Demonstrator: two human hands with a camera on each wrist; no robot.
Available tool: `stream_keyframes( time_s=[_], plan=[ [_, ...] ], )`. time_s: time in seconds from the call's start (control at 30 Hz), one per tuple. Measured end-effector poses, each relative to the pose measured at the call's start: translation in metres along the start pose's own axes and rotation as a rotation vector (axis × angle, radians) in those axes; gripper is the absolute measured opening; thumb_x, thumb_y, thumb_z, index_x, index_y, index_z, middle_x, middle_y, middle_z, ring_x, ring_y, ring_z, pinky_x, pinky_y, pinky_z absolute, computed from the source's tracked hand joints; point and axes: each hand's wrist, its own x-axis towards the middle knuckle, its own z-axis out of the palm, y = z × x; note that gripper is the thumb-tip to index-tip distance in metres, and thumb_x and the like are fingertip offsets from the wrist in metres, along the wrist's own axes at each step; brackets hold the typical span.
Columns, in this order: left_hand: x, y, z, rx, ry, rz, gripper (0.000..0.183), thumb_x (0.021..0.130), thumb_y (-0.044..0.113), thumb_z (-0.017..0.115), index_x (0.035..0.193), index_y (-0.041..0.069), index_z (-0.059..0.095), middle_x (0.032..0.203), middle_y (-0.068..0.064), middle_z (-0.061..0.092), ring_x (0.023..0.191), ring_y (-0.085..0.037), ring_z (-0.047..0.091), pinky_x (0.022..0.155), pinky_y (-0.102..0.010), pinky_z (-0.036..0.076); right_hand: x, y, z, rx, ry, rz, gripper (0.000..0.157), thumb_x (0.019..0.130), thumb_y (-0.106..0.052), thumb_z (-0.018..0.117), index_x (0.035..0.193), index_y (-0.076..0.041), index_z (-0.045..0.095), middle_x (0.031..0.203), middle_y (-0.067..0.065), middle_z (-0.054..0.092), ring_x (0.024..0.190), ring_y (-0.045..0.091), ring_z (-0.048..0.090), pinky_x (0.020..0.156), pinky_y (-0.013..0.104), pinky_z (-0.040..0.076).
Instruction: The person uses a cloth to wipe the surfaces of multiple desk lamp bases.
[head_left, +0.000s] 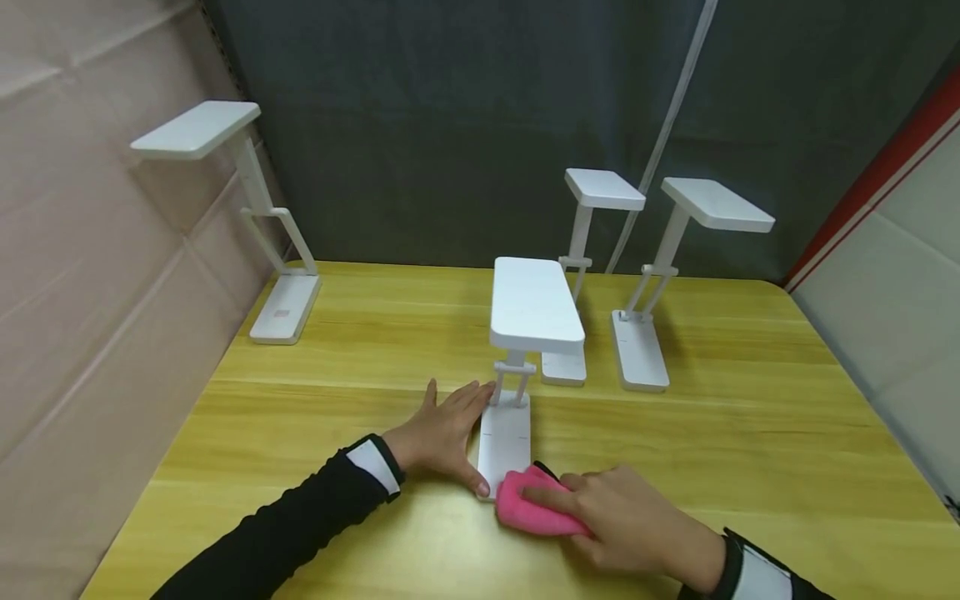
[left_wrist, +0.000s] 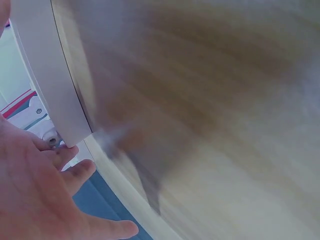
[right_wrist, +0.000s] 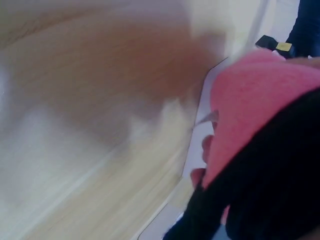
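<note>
With the near lamp at the dial's centre, the left hand spreads at its base's nine o'clock and the right hand grips a pink cloth at five, wiping apparently unfinished, the other lamps at ten, one and two unjudgeable.

Tabletop: a broad, yellow, wood-grained table is spread across the foreground, its grain carried sideways, its far right corner neatly rounded.
Backdrop: the table's far edge is met by a tall, dark grey, cloth-like hanging, and it is crossed, at a slant, by a thin, pale grey strip!
Left flank: a pale pinkish-beige, creased sheet wall is seen, lined with folds.
Right flank: a white, panelled surface is topped by a slanting red band.
Light: a soft, whitish glare is thrown onto the near tabletop.
</note>
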Motion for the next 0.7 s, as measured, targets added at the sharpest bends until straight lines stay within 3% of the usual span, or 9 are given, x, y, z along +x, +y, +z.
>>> stream_keyframes(
  time_s=[0.17, 0.27, 0.4, 0.53, 0.6, 0.7],
  plan=[
    [-0.002, 0.001, -0.002, -0.011, -0.009, -0.007, 0.132, 0.05, 0.076, 0.067, 0.143, 0.016, -0.004, 0.149, -0.006, 0.012, 0.135, -0.024, 0.01, 0.096, -0.069, -0.003, 0.002, 0.004, -0.014, 0.118, -0.06, -0.054, 0.06, 0.073, -0.021, 0.061, 0.127, -0.041, 0.043, 0.071, -0.019, 0.039, 0.048, 0.0, 0.026, 0.039, 0.019, 0.023],
    [-0.003, 0.002, 0.0, -0.015, -0.002, -0.003, 0.132, 0.049, 0.076, 0.067, 0.143, 0.017, -0.006, 0.149, -0.008, 0.011, 0.135, -0.025, 0.011, 0.096, -0.069, -0.003, 0.013, 0.012, -0.025, 0.101, -0.021, -0.016, 0.062, 0.074, -0.019, 0.062, 0.129, -0.038, 0.042, 0.07, -0.016, 0.04, 0.048, 0.001, 0.029, 0.04, 0.019, 0.026],
    [-0.005, 0.005, 0.003, -0.028, 0.013, -0.01, 0.132, 0.049, 0.077, 0.067, 0.143, 0.017, -0.005, 0.15, -0.005, 0.01, 0.135, -0.024, 0.01, 0.096, -0.069, -0.004, 0.038, 0.02, -0.025, -0.11, 0.122, 0.058, 0.059, 0.075, -0.025, 0.062, 0.13, -0.035, 0.043, 0.068, -0.008, 0.044, 0.048, 0.006, 0.034, 0.038, 0.022, 0.027],
    [-0.006, 0.008, 0.007, -0.05, 0.012, -0.013, 0.13, 0.05, 0.077, 0.066, 0.143, 0.019, -0.005, 0.15, -0.004, 0.009, 0.135, -0.024, 0.01, 0.095, -0.069, -0.004, 0.053, 0.018, -0.008, -0.335, 0.211, 0.049, 0.062, 0.071, -0.03, 0.063, 0.13, -0.029, 0.044, 0.072, 0.001, 0.053, 0.047, 0.012, 0.037, 0.035, 0.023, 0.024],
    [-0.006, 0.009, 0.008, -0.053, 0.012, -0.014, 0.13, 0.051, 0.078, 0.065, 0.143, 0.018, -0.005, 0.15, -0.005, 0.01, 0.135, -0.025, 0.011, 0.095, -0.07, -0.003, 0.055, 0.015, 0.0, -0.389, 0.231, 0.029, 0.065, 0.068, -0.031, 0.066, 0.13, -0.023, 0.044, 0.076, 0.005, 0.056, 0.046, 0.012, 0.037, 0.034, 0.021, 0.023],
    [-0.007, 0.01, 0.007, -0.039, 0.018, -0.029, 0.131, 0.05, 0.078, 0.065, 0.143, 0.015, -0.003, 0.149, -0.007, 0.011, 0.135, -0.024, 0.011, 0.096, -0.069, -0.003, 0.056, 0.011, 0.005, -0.372, 0.234, 0.013, 0.068, 0.067, -0.03, 0.068, 0.129, -0.019, 0.044, 0.076, 0.006, 0.056, 0.043, 0.009, 0.031, 0.034, 0.019, 0.02]
  ],
)
